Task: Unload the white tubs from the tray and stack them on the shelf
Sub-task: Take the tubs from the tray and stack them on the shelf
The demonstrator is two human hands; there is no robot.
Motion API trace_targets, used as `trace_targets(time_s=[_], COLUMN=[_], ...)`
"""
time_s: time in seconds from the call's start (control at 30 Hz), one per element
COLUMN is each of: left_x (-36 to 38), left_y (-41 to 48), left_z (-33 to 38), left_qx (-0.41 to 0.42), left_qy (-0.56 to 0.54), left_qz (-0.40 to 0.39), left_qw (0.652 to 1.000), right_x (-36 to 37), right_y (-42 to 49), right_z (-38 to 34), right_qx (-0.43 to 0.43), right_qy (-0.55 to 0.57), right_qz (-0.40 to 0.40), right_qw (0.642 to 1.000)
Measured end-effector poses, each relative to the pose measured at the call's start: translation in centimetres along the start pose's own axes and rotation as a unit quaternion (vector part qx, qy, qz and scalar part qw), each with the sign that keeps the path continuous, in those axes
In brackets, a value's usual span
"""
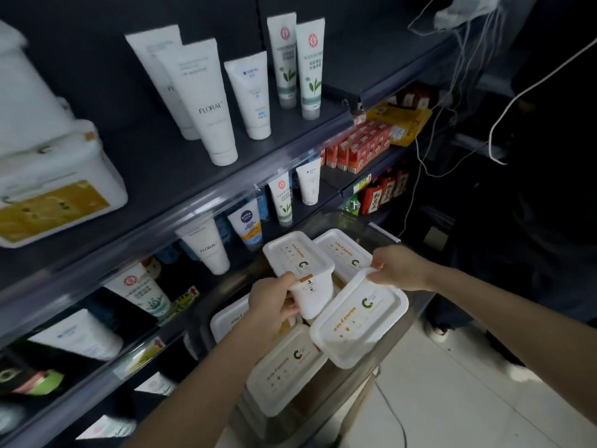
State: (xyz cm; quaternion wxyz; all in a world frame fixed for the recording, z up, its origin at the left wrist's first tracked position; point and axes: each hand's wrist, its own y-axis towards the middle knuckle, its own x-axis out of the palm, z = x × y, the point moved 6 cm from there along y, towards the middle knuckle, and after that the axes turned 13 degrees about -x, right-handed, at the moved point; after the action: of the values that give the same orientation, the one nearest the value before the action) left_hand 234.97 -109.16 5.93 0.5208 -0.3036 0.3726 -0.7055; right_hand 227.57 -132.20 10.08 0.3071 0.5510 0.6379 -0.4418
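Left hand (pixel 274 303) grips one white tub (pixel 315 299), right hand (pixel 399 268) another tub (pixel 358 321), over tub-filled tray (pixel 355 223).

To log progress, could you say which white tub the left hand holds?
The tilted tub showing its white end wall; the left hand grips that end.

A: How many white tubs (pixel 286 370) lie in the tray (pixel 355 221)?
B: Three, lids up, each with a dark "C" mark.
A: And the others?
B: Two are raised above it: the near tub (pixel 360 318) tilted, the far tub (pixel 303 273) showing its side. The stacked tubs (pixel 55 189) sit on the shelf (pixel 168 176).
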Motion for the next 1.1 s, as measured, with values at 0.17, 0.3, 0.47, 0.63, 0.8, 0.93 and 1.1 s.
trace_targets(time_s=[0.17,0.3,0.47,0.63,0.8,0.93,1.1], left_x=[-2.3,-5.3,-8.6,-11.5,-13.7,-14.7,-16.1], left_y=[-4.3,-7.9,-12.3,-14.9,-16.9,-18.9,-22.8], left_z=[1.5,3.5,5.7,5.7,4.8,5.2,7.6], left_qx=[0.041,0.082,0.131,0.128,0.127,0.155,0.216], left_qy=[-0.009,0.024,0.020,0.008,0.029,0.031,0.008], left_qz=[-0.033,-0.024,-0.019,-0.004,-0.015,-0.022,-0.012], left_qw=[0.999,0.996,0.991,0.992,0.991,0.987,0.976], right_x=[-4.4,-7.1,-10.6,-14.1,-16.4,-18.3,-20.6], right_y=[-1.7,-2.8,-2.3,-1.8,-1.7,-1.5,-1.3], right_z=[-1.8,-3.7,-7.5,-12.6,-13.9,-14.3,-15.5], right_qx=[0.004,-0.025,-0.065,-0.127,-0.143,-0.127,-0.105], right_qy=[0.012,0.047,0.098,0.078,0.087,0.127,0.156], right_qz=[0.049,0.079,0.124,0.139,0.145,0.177,0.207], right_qw=[0.999,0.995,0.985,0.979,0.975,0.968,0.960])
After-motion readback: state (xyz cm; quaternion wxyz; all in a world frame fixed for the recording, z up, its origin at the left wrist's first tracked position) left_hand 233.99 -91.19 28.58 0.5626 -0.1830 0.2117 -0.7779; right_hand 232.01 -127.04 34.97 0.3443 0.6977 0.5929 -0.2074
